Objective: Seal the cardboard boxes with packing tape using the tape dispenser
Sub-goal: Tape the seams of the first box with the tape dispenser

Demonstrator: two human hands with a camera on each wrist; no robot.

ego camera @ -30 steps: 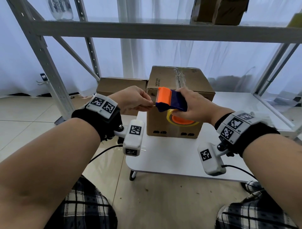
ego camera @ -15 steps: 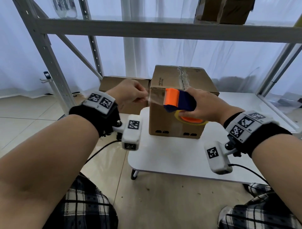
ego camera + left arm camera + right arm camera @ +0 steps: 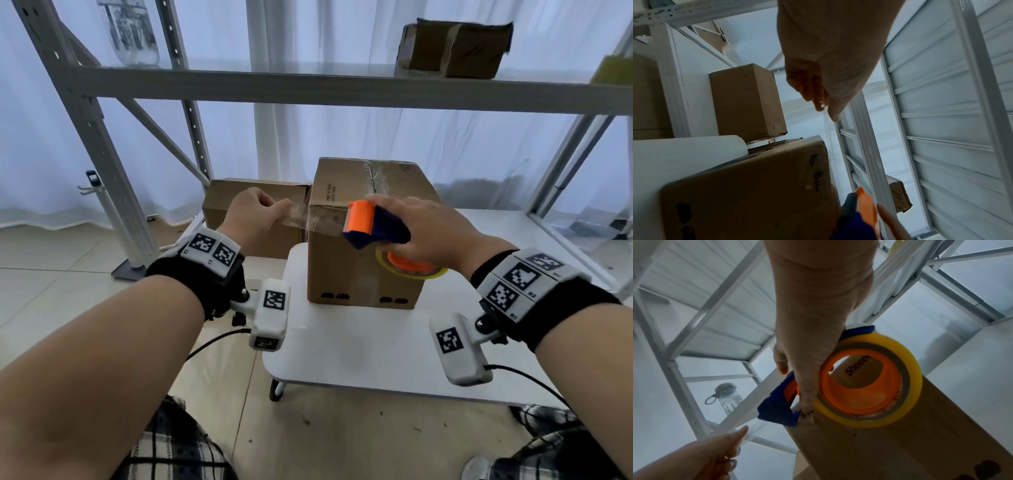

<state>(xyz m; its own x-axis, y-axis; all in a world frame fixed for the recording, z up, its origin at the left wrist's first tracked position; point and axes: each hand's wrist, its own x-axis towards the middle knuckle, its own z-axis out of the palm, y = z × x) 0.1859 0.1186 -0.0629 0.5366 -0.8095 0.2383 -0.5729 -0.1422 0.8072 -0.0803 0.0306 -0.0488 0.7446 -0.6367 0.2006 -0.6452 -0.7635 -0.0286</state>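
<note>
A tall cardboard box [image 3: 363,260] stands on the low white table [image 3: 359,353], old tape along its top seam. My right hand [image 3: 411,233] grips the orange and blue tape dispenser [image 3: 371,224] in front of the box's upper near edge, its yellow tape roll [image 3: 869,382] hanging below. My left hand [image 3: 255,214] pinches the free end of the clear tape strip [image 3: 310,219], stretched left from the dispenser across the box's front top corner. In the left wrist view the tape strip [image 3: 826,123] runs down from my fingertips [image 3: 833,115] towards the dispenser [image 3: 861,211].
A lower cardboard box [image 3: 253,212] sits on the floor behind my left hand. A grey metal shelf rack [image 3: 308,90] spans overhead, with a small box [image 3: 452,51] and a clear bottle [image 3: 133,34] on it. A rack post [image 3: 102,154] stands at left.
My left hand has pulled the tape end out to the left, so the strip between it and the dispenser has grown longer. The right hand with the dispenser has stayed near the box's front top edge.
</note>
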